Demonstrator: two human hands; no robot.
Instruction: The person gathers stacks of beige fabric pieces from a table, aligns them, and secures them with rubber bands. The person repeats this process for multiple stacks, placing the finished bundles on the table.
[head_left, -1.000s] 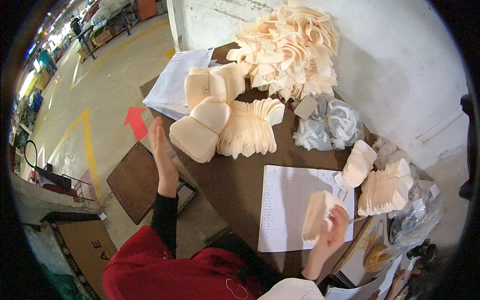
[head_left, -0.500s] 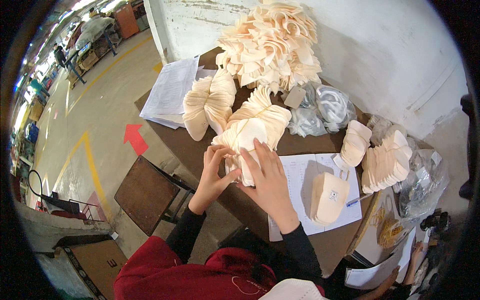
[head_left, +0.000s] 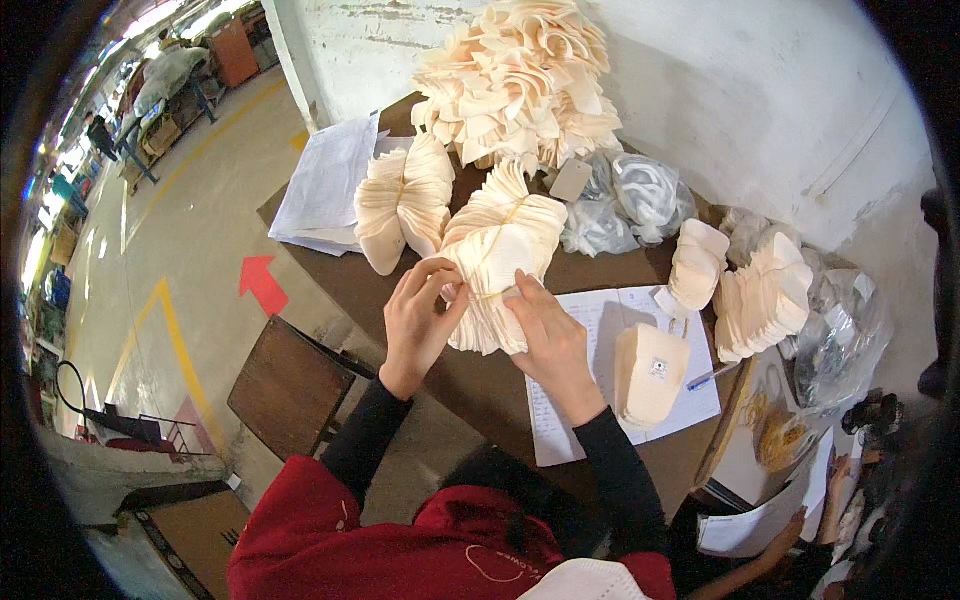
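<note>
My left hand point(head_left: 422, 318) and my right hand point(head_left: 556, 345) grip a bundle of thin cream pads point(head_left: 490, 322) from its two sides. The left fingers are pinched at a thin band across its middle. On the other side, my right thumb and fingers press its edge. The pads fan out at the near end. Just behind and touching it is another banded bundle of cream pads point(head_left: 515, 215). Left of that stands a third bundle point(head_left: 405, 205), pinched in the middle by a yellowish band.
A tall heap of loose cream pads point(head_left: 520, 85) leans by the wall. Papers point(head_left: 325, 185) lie far left. To the right are an open notebook point(head_left: 575, 400), a pad stack point(head_left: 650, 375), a pen point(head_left: 708, 378) and plastic bags point(head_left: 650, 195). A co-worker's hand point(head_left: 785, 540) shows lower right.
My hands have drawn slightly apart. The held bundle's near end now fans out, and the band across it shows. The whole view has shifted a little.
</note>
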